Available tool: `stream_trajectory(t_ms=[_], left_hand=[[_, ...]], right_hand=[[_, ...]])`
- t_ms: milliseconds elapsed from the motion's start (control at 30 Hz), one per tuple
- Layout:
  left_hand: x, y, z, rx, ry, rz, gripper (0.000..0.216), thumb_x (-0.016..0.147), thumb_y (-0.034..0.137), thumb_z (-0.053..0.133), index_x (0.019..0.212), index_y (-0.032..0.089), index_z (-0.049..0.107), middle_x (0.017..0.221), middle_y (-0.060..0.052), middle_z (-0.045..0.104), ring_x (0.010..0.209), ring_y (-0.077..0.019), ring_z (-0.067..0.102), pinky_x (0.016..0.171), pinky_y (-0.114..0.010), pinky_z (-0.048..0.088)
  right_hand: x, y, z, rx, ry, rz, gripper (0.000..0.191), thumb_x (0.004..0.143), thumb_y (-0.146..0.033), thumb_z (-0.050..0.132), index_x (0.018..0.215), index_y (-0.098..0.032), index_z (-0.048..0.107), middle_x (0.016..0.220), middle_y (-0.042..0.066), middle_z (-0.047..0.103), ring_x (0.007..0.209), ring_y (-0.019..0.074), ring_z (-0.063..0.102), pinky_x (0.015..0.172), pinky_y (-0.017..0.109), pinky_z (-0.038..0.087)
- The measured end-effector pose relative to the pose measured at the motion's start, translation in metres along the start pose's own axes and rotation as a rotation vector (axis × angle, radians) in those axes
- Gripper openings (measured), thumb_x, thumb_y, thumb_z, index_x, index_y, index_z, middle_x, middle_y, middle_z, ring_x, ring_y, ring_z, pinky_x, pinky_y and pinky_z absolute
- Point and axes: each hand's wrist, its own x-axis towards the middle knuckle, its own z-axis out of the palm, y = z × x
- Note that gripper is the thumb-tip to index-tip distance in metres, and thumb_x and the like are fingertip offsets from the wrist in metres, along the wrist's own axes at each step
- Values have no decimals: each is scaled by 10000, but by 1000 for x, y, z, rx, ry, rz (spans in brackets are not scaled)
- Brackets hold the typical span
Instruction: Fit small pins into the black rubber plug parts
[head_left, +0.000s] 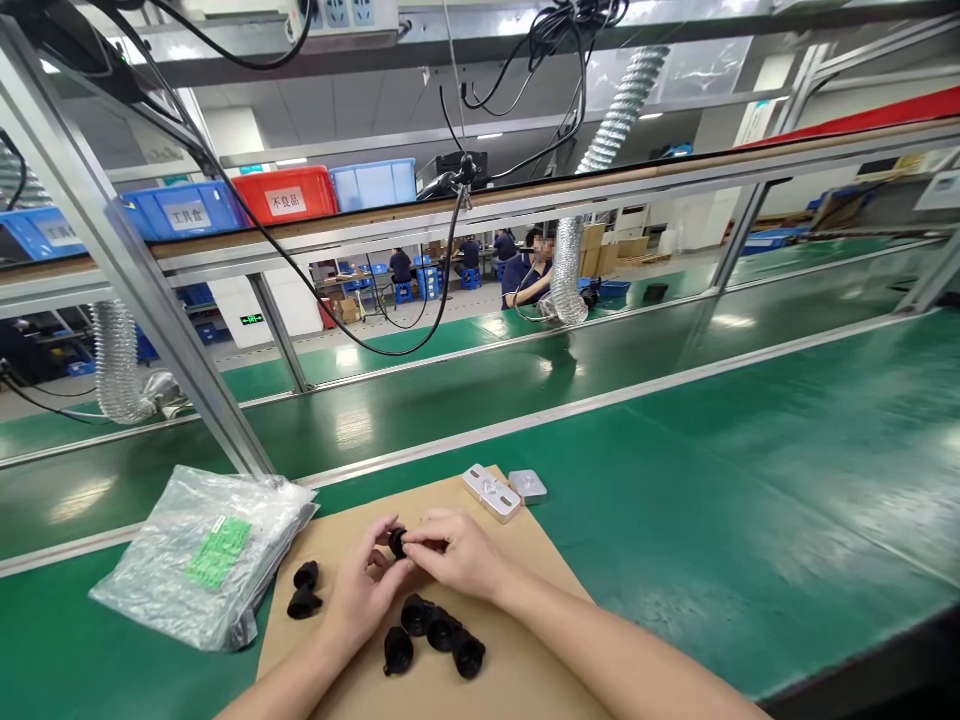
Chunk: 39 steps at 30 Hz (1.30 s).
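Above the brown sheet (330,540) on the green bench (712,500), I have both hands closed around one small black part (397,541). My left hand (367,590) curls thumb and forefinger about it, while my right hand (459,553) pinches its near edge with the fingertips. I judge the step to be close two-handed work on this single piece; what the fingers do at the edge is too small to tell. To my mind, the next move calls for a steady left grip and light right fingertips. Nearer me lie a row of three black cups (441,630) and a single black cup (398,651); a black pair (304,602) sits left, and a slotted metal block (491,492) beyond.
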Motion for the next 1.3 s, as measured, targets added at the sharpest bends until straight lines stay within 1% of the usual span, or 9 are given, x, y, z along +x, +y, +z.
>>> stream_trajectory(t_ms=[67, 167, 267, 367, 500, 833, 967, 1167, 1300], left_hand=[[-1, 0, 2, -78, -8, -53, 497, 881, 336, 730, 1341, 250, 564, 1235, -100, 675, 952, -224, 679, 732, -326, 580], [0, 0, 4, -236, -30, -154, 547, 851, 360, 768, 1339, 242, 549, 1239, -100, 648, 812, -174, 662, 693, -316, 587], [1, 4, 6, -404, -44, -248, 605, 807, 366, 816, 1328, 230, 540, 1243, -100, 609, 758, -149, 636, 650, -305, 592], [3, 7, 7, -483, -39, -301, 631, 775, 347, 852, 1312, 223, 546, 1245, -97, 595, 765, -143, 640, 674, -307, 604], [4, 8, 7, -515, -24, -315, 622, 772, 330, 866, 1294, 212, 550, 1240, -99, 595, 738, -124, 635, 687, -303, 606], [2, 4, 8, -531, -17, -288, 641, 762, 319, 876, 1306, 196, 561, 1220, -119, 617, 745, -131, 636, 691, -299, 598], [3, 5, 8, -523, -11, -299, 627, 746, 348, 882, 1269, 189, 575, 1226, -117, 622, 736, -134, 634, 689, -303, 596], [3, 4, 8, -516, 0, -310, 641, 720, 377, 893, 1239, 179, 572, 1236, -124, 621, 732, -137, 638, 699, -315, 601], [2, 5, 8, -552, -15, -303, 651, 725, 338, 896, 1259, 188, 555, 1201, -109, 627, 740, -134, 648, 716, -315, 606]], right_hand=[[0, -1, 0, -67, -9, -25, 217, 865, -75, 616, 697, -181, 705, 613, -16, 544, 660, 87, 488, 621, 211, 325], [0, 0, 0, -128, -21, -35, 265, 863, -73, 611, 609, -137, 572, 589, -19, 473, 627, 75, 443, 608, 216, 290], [-1, 3, 1, -139, -24, -50, 265, 878, -92, 612, 623, -136, 557, 601, -18, 477, 632, 75, 446, 613, 214, 285], [-2, 3, 1, -180, -15, -59, 233, 893, -114, 611, 664, -150, 593, 627, -15, 501, 632, 75, 449, 608, 218, 270], [-4, 3, 2, -246, 23, -47, 190, 908, -132, 603, 723, -169, 627, 673, -15, 547, 641, 75, 472, 611, 223, 260], [-3, 6, 0, -276, 14, -115, 181, 820, -104, 650, 670, -137, 557, 665, -23, 541, 603, 69, 427, 587, 230, 239], [-2, 3, -2, -295, 6, -131, 181, 840, -114, 641, 674, -140, 572, 674, -21, 552, 605, 69, 440, 583, 224, 235], [-3, -2, -3, -308, -18, -117, 206, 895, -134, 585, 691, -149, 607, 697, 6, 583, 636, 91, 491, 613, 231, 292], [-2, 0, -5, -295, -36, -122, 195, 882, -144, 603, 689, -154, 631, 675, 3, 568, 603, 86, 461, 587, 241, 261]])
